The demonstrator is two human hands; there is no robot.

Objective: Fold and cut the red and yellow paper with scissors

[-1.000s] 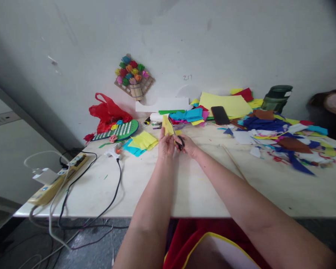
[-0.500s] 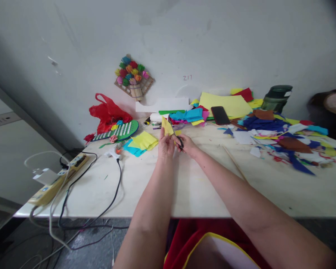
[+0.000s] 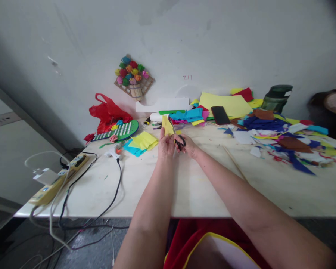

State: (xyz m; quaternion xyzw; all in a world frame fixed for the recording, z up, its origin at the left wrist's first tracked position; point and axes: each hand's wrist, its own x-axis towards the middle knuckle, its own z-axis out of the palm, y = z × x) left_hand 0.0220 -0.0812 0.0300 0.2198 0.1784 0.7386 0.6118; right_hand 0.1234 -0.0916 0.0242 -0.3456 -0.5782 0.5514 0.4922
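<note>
Over the middle of the table, my left hand is closed on a small piece of yellow paper, which sticks up past the fingers. My right hand grips a pair of scissors by its black handles. The scissor blades point up and away, along the right edge of the yellow paper; whether they touch it I cannot tell. To the left of my left hand lie sheets of yellow paper on top of blue paper.
A hot glue gun with a black cord and a power strip are at left. Behind them stand a red plastic bag and a green board. A phone, a wooden stick, paper scraps and a green bottle lie right.
The scissors' handles have spread wider in my right hand, and the blades show more beside the paper. The yellow paper's top now looks flatter instead of pointed. My left hand has hardly moved.
</note>
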